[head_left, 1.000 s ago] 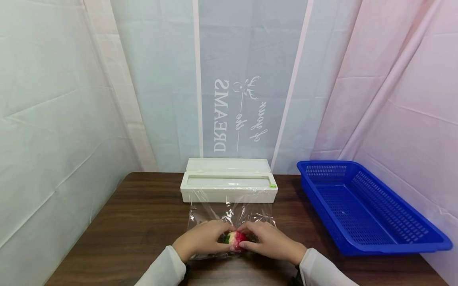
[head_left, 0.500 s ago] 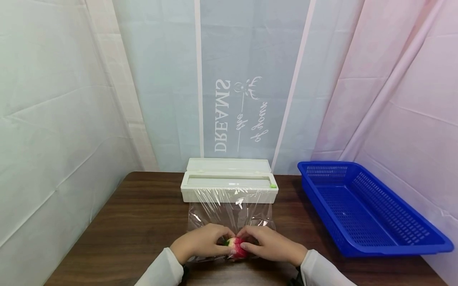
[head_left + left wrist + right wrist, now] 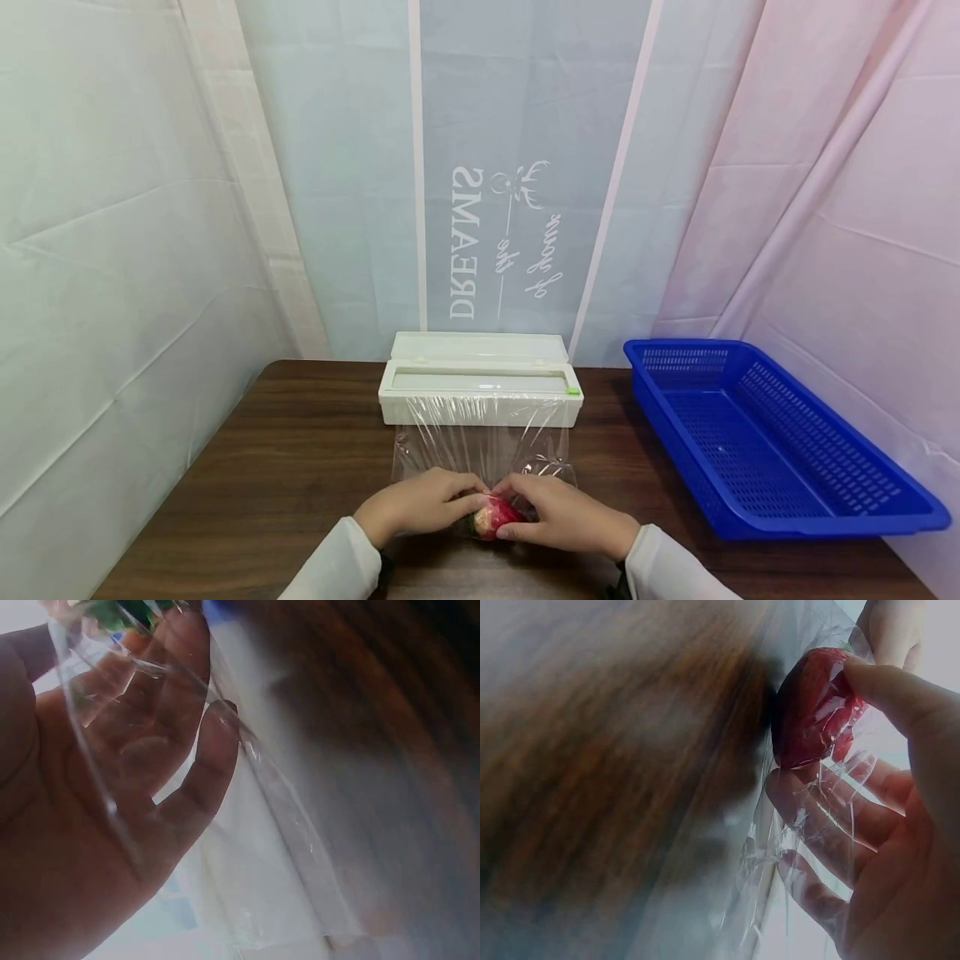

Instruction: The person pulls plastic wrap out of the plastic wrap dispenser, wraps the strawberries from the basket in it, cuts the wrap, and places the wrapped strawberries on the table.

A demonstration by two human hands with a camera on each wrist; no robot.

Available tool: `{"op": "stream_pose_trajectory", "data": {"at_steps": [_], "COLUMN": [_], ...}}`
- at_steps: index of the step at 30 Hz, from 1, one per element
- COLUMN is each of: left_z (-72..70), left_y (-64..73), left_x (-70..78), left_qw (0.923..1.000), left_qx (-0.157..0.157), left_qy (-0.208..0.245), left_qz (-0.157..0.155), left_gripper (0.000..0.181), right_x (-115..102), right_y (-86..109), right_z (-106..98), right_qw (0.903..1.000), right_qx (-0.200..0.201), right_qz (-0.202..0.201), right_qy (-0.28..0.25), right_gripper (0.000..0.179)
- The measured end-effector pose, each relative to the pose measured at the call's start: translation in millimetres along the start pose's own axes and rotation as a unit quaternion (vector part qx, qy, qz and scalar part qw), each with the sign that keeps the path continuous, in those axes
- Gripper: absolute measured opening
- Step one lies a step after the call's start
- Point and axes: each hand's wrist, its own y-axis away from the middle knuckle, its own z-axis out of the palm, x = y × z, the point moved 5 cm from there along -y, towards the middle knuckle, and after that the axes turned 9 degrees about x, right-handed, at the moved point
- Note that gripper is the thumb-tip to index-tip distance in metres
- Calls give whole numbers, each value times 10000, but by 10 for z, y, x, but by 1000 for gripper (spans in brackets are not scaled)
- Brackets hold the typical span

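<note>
A red strawberry [image 3: 493, 517] with a pale patch and green at its left end lies in clear plastic wrap [image 3: 480, 446] near the table's front. My right hand [image 3: 562, 515] grips its red end through the film, thumb on the near side and fingers behind. At the green end my left hand [image 3: 420, 504] pinches the wrap between thumb and fingers, touching the strawberry's top. In the left wrist view, film crosses the left palm and green leaves [image 3: 124, 613] show at the top. The wrap runs back to a white wrap dispenser box [image 3: 480, 408], lid raised.
A blue perforated basket [image 3: 678, 442] stands on the right side of the brown wooden table [image 3: 300, 442]. Behind the dispenser hangs a grey curtain [image 3: 525, 100] with mirrored lettering. A green slider [image 3: 573, 391] sits at the dispenser's right end.
The strawberry has rolled a little within the wrap, its red part turning upward. My left thumb has moved from its near side up onto its top. The film behind is pulled flatter.
</note>
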Motion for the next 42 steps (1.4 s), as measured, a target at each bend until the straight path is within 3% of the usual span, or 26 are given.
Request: {"op": "stream_pose_trajectory", "data": {"at_steps": [4,10,12,18,25,34,42], "left_z": [-41,-143,-164,-130,-59,-32,-31], "left_y": [4,-12,-12,10,11,2,-26], "left_x": [-20,91,162,305,287,236,188], "left_qw": [9994,9881,9840,9821,9808,9814,9902], "left_qx": [205,1139,1304,1023,845,951,729], "left_qy": [-287,-944,-1083,-1454,-1746,-1658,-1185], "left_qz": [-3,412,541,624,226,144,137], "left_gripper": [30,24,21,27,37,35,33], "right_x": [10,28,39,64,61,89,95], "right_y": [-10,-39,-44,-57,-59,-43,-40], "right_z": [7,1,4,-5,-16,-42,-89], "right_qw": [9998,9994,9992,9989,9990,9998,9981], "right_qx": [-171,-248,-273,-304,-316,-151,155], "right_qz": [23,102,144,209,186,96,6], "right_qy": [-120,-221,-244,-285,-243,84,595], "right_gripper": [42,41,42,44,43,45,36]}}
